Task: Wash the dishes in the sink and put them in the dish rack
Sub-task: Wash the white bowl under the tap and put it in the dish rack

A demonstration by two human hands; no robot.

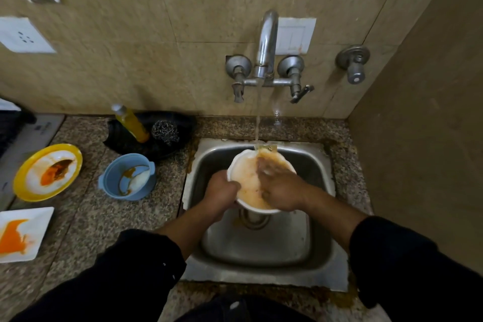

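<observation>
Bowl [251, 185] under rinse, centre frame, over the sink [321, 269].
Left hand [223, 189] clamps the bowl's left rim; right hand [281, 188], fingers spread flat, rubs inside. Bowl tilts toward the tap stream [257, 123]. Dish rack not visible.

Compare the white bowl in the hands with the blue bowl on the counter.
The white bowl is held tilted over the sink under running water; the blue bowl sits upright on the counter. The white bowl is gripped by the left hand and rubbed by the right hand; the blue bowl is untouched. Both carry orange residue.
</observation>
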